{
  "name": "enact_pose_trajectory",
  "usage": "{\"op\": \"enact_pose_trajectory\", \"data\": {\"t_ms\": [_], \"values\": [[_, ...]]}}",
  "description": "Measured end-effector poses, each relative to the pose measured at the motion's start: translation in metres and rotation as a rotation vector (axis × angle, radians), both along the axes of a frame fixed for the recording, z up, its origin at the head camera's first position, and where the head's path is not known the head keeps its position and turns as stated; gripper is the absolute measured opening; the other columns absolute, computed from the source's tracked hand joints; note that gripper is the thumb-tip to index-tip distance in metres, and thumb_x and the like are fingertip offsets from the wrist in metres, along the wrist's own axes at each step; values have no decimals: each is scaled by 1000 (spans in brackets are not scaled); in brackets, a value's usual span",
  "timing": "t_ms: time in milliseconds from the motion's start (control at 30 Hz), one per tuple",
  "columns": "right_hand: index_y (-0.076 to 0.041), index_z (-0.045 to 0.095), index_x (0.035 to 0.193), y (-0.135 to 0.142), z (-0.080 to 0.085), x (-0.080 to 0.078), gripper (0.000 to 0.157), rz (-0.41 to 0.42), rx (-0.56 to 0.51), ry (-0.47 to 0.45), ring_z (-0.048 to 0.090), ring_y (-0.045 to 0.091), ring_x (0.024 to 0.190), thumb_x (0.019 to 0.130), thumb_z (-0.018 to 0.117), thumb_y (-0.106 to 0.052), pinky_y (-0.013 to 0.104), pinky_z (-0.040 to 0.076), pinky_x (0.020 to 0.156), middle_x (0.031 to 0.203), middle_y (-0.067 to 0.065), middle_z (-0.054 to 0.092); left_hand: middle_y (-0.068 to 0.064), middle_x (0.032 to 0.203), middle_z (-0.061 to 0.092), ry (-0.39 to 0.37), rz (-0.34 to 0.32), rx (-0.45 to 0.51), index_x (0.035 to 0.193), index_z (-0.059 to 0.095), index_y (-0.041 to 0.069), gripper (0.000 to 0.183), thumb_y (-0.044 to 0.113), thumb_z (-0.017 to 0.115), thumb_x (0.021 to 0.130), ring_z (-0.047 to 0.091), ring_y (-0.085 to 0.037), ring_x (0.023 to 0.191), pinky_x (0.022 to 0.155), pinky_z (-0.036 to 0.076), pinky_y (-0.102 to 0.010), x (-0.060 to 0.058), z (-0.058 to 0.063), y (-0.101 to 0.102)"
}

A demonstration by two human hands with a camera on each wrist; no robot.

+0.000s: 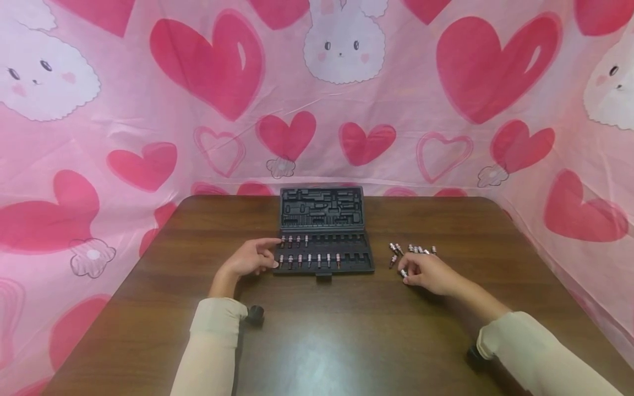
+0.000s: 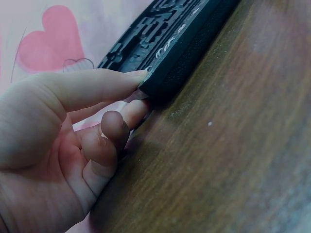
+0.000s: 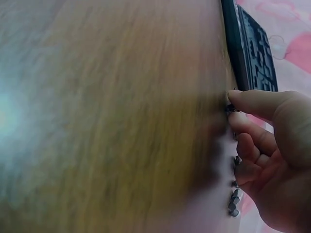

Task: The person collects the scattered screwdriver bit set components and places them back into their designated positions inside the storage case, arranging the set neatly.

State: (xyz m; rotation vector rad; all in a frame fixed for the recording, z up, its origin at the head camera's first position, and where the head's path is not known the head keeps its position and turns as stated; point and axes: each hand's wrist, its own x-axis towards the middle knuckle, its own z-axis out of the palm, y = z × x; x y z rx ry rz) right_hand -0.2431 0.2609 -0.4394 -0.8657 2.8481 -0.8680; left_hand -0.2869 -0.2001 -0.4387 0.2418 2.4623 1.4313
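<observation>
A black plastic socket case (image 1: 324,231) lies open at the back middle of the table, its lid raised behind. Silver-topped bit sockets (image 1: 309,260) stand in two rows in its base, mostly on the left. My left hand (image 1: 247,257) holds the case at its left side. In the left wrist view the thumb (image 2: 107,87) lies on the case's front corner, with another finger against the side below. To the right of the case, my right hand (image 1: 428,273) pinches one bit socket (image 1: 403,273) between thumb and fingertips, low over the table. Loose bit sockets (image 1: 394,248) lie just behind that hand.
The brown wooden table (image 1: 317,341) runs up to a pink cloth (image 1: 332,137) printed with hearts and rabbits at the back and sides. A black latch (image 1: 324,278) juts from the case's front edge. Slots on the right of both rows hold no sockets.
</observation>
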Motion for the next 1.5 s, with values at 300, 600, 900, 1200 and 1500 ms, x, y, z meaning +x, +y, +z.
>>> {"op": "enact_pose_trajectory", "data": {"t_ms": [300,600,900,1200,1500], "values": [[-10,61,91,-14,3,-2,22,-10,-40,8,50,6,62,78,75,1,27,42,57,68,-10,55,-10,81,66,0,5,2,138,55,14,59,7,74,82,52,-21,54,51,46,-33,-1,0,0],[-11,63,90,-32,3,-8,21,-60,-61,62,51,5,61,78,76,-1,28,42,58,67,-11,56,-9,81,66,-1,6,5,138,55,14,58,7,73,83,52,-22,56,52,46,-33,0,0,0],[-11,64,92,-49,2,-12,18,-106,-89,88,51,5,57,79,75,-6,27,43,55,67,-12,57,-10,81,67,-8,7,19,138,56,15,59,6,73,82,52,-21,55,51,45,-32,-1,-1,0],[-8,67,94,-64,1,-17,16,-125,-138,74,54,8,60,79,74,-7,28,45,56,70,-9,60,-9,78,67,11,-20,41,137,55,8,59,1,72,81,50,-18,53,49,44,-31,-2,-1,-1],[-6,68,94,-78,2,-24,17,-146,-175,86,54,9,61,78,74,-5,31,46,59,70,-7,61,-8,77,66,16,-33,56,137,55,6,59,0,72,81,50,-17,52,48,44,-30,-3,-3,-1]]}}
